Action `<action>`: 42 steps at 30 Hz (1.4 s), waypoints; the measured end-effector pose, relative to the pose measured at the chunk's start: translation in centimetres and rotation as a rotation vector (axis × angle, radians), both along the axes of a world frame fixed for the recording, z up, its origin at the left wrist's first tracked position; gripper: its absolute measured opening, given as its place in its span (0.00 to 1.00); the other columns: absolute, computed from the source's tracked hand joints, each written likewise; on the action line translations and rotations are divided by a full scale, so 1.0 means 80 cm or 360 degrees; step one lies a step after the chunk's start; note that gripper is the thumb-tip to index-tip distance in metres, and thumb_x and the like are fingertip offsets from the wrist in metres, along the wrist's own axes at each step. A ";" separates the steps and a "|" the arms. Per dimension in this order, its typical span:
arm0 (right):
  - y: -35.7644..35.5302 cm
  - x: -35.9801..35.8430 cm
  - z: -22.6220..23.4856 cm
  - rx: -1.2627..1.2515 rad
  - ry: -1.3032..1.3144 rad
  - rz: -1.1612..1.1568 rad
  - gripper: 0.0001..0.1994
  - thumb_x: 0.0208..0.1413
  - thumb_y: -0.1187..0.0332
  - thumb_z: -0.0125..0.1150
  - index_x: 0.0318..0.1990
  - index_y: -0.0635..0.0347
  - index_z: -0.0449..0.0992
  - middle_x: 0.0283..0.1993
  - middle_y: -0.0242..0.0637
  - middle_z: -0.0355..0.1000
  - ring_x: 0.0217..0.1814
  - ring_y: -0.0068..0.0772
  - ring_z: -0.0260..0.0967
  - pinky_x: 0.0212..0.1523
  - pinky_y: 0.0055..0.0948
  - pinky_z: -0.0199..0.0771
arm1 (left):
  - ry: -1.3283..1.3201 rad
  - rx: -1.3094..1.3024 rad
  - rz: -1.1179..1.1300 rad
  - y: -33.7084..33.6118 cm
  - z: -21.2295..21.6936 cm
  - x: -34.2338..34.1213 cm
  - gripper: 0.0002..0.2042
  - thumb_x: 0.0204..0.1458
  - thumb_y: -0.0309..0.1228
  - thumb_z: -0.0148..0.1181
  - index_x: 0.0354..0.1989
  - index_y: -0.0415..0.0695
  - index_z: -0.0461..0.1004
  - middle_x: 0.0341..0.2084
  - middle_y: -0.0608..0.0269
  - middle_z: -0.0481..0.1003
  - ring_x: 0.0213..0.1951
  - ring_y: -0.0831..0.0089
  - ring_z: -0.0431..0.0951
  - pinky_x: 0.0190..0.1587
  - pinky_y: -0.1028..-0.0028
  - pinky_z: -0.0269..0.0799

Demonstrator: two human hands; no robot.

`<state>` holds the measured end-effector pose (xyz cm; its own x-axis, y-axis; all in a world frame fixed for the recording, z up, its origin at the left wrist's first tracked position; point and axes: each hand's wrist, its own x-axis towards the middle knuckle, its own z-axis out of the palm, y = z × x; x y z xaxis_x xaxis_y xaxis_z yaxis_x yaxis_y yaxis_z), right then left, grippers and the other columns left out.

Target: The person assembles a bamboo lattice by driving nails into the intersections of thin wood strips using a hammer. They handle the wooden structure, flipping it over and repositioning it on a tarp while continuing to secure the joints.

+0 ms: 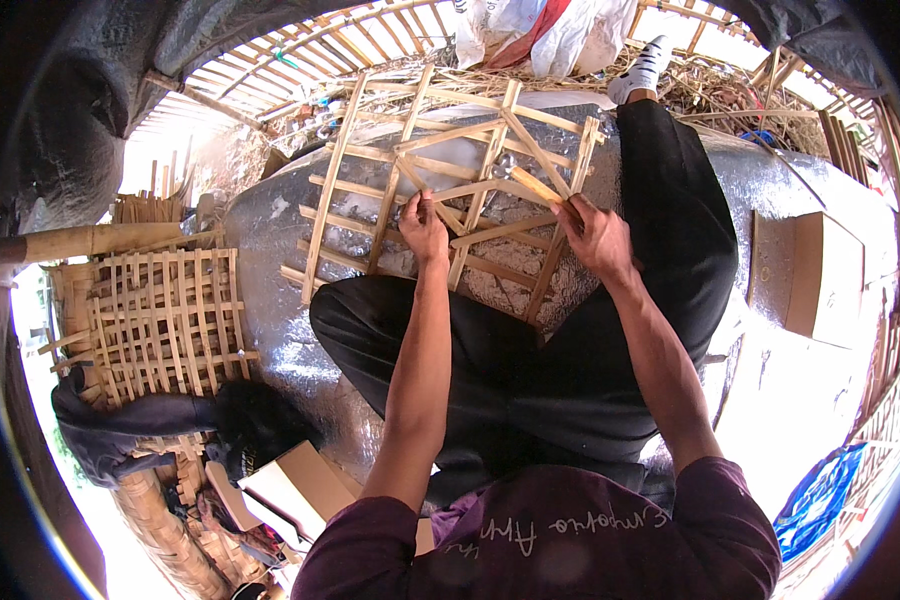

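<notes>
A bamboo-strip lattice [390, 215] with wide square gaps lies in front of me, partly against my legs. Over it, slanting strips form an angular weave. My left hand [426, 228] pinches a thin bamboo strip [448, 217] near the lattice's middle. At the right side, the fingers of my right hand [595, 238] close on another bamboo strip [535, 185], whose pale end points up and left. Parts of both strips are hidden behind my fingers and the crossing slats.
Beneath me spreads a silver foil sheet [280, 240]. A woven bamboo panel [165, 320] stands at the left, above dark cloth [140, 425]. Open cardboard boxes [305, 490] sit at lower left, with another cardboard piece [825, 275] at right. Dry straw [710, 95] lies at the far side.
</notes>
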<state>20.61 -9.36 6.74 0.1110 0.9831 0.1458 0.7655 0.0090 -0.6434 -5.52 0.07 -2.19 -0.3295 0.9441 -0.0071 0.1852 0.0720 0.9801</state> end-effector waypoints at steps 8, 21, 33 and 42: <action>-0.002 0.000 0.004 0.0045 0.0002 0.0022 0.14 0.61 0.57 0.56 0.38 0.60 0.76 0.30 0.41 0.79 0.29 0.44 0.79 0.27 0.37 0.81 | -0.0154 -0.0108 -0.0056 -0.008 0.028 0.007 0.14 0.61 0.37 0.56 0.43 0.39 0.79 0.36 0.67 0.77 0.39 0.79 0.71 0.45 0.76 0.66; -0.002 -0.007 0.012 -0.0038 0.0097 -0.0008 0.12 0.59 0.60 0.60 0.36 0.61 0.75 0.30 0.46 0.76 0.33 0.51 0.76 0.30 0.40 0.77 | 0.0101 0.0123 0.0115 0.003 -0.009 0.002 0.13 0.61 0.34 0.56 0.40 0.35 0.78 0.29 0.64 0.74 0.33 0.77 0.71 0.38 0.75 0.67; 0.002 -0.014 -0.005 0.0127 -0.0072 -0.0002 0.11 0.56 0.59 0.63 0.35 0.58 0.77 0.30 0.42 0.77 0.32 0.47 0.77 0.28 0.39 0.78 | 0.0262 0.0267 0.0169 0.000 -0.004 0.013 0.11 0.57 0.30 0.59 0.39 0.33 0.78 0.33 0.55 0.71 0.32 0.68 0.73 0.36 0.70 0.69; 0.000 -0.014 -0.002 0.0112 -0.0083 0.0014 0.16 0.59 0.53 0.59 0.40 0.57 0.78 0.29 0.43 0.78 0.29 0.48 0.78 0.27 0.42 0.79 | 0.0377 0.0320 0.0241 -0.004 0.002 0.019 0.11 0.56 0.32 0.61 0.38 0.35 0.78 0.34 0.52 0.73 0.35 0.63 0.75 0.39 0.68 0.71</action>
